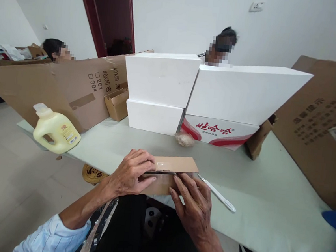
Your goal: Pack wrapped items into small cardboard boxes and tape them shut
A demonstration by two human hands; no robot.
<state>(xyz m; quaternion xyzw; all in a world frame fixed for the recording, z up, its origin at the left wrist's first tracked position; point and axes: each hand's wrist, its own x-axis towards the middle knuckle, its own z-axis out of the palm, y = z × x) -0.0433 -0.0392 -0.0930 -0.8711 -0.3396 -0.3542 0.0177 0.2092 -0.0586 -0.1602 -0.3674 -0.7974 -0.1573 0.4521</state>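
Note:
A small brown cardboard box (177, 164) with clear tape lies at the table's near edge, a dark slit running along its top. My left hand (135, 172) grips its left end, fingers over the top and thumb along the near side. Around the right part curls my right hand (193, 199), its fingertips at the slit and thumb against the near face. What lies inside the box is hidden. Just right of that hand rests a slim white-handled tool (219, 194), its tip partly behind the box's corner.
White boxes (160, 79) and a red-and-white carton (220, 133) stand stacked ahead, with a crumpled clear-tape ball (184, 139) before them. A pale yellow jug (57, 131) stands left on the green table (258, 178). Large cardboard panels (319, 128) flank both sides. Two people sit beyond.

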